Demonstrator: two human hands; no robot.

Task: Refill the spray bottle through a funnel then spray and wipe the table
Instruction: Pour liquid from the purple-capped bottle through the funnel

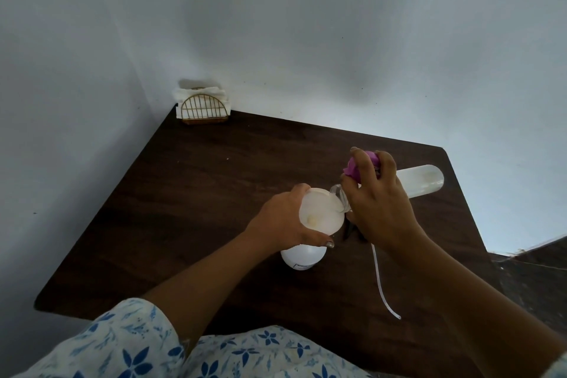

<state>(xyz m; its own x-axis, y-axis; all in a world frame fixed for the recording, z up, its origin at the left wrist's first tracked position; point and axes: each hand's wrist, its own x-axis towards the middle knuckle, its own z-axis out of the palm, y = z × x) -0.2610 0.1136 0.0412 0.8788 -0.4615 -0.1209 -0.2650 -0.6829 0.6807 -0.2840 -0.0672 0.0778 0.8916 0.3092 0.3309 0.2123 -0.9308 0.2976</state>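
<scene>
Blue-flowered white fabric [138, 344] filled the bottom of the frame, and both bare forearms reached up from it over the dark brown wooden table [199, 193]. At centre, the left grip [282, 224] curled around the rim of a white translucent plastic funnel [322, 212], one digit on the near edge and another over the far edge. It steadied the funnel in the mouth of a round white plastic spray bottle [302, 258]. This bottle stood upright on the table directly beneath, long axis vertical, mouth up toward the camera.

Just right of it, the right grip [380, 205] was wrapped around the neck end of a translucent cylindrical refill bottle [420, 179]. A purple part [357, 167] showed between the fingers; whether it was a cap could not be told. The refill bottle lay nearly level. Its long axis ran from the rounded base, right of centre, down-left to the clear mouth, which pointed into the funnel at its right rim. A thin clear dip tube [380, 282] trailed from under the right palm toward the lower right.

Funnel and spray bottle looked light, thin-walled and smooth, so probably tippy together and slick if wet. The funnel rim or the bottle's neck seemed the sound place to hold. The refill bottle appeared stiff enough to grasp near its neck. A gold wire napkin holder [204, 107] sat at the table's far corner, upper left.
</scene>
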